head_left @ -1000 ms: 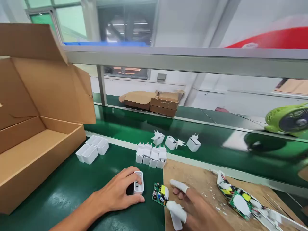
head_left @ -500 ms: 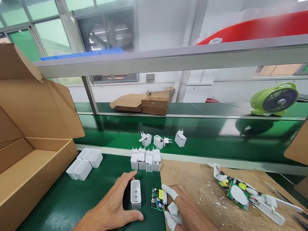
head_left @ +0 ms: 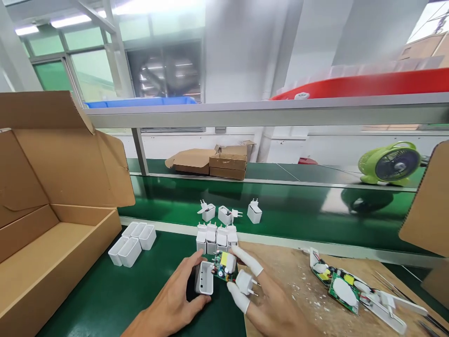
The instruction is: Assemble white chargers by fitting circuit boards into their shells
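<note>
My left hand (head_left: 177,299) is curled round a white open-topped housing (head_left: 204,278), thumb at its near end and fingers at its far end. White finger covers are on my right hand (head_left: 263,295), which grips a small green circuit board (head_left: 223,265) with a yellow part. The board's left edge is at the housing's right rim. A white plug cap (head_left: 245,282) with two pins sits between the right thumb and fingers, beside the board. Just beyond the hands stand several white housings with plug caps (head_left: 216,238) in a row.
Empty white housings (head_left: 130,252) stand at the left, by an open cardboard box (head_left: 84,248). Three more plug units (head_left: 254,212) sit behind. Wired boards (head_left: 343,290) and tweezers lie right on a brown board (head_left: 294,281); a green fan (head_left: 391,163) stands behind.
My right hand has lifted the board and moved it left to the housing. My left hand has closed in on the housing, which now leans. The camera view has shifted slightly.
</note>
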